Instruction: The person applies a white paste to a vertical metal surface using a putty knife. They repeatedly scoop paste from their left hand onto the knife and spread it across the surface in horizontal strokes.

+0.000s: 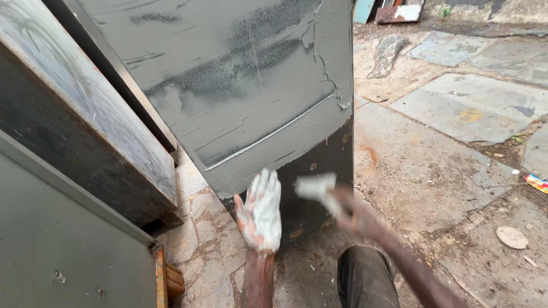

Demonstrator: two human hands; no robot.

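Head view: two hands. The left hand [261, 212], smeared with pale putty, lies open and flat on the one grey putty-coated metal panel [240, 85] at 12 o'clock. The right hand [348, 212], blurred, grips one putty knife [315, 187]. One small colourful wrapper [536, 182] lies at 3 o'clock on the stone paving [456, 108]

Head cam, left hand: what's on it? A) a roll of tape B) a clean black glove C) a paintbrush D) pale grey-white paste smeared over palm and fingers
D: the left hand is spread open and coated in pale grey-white paste, held beside the lower edge of the grey coated metal panel; the right hand is blurred, with a whitish smeared blade or pad at its tip.
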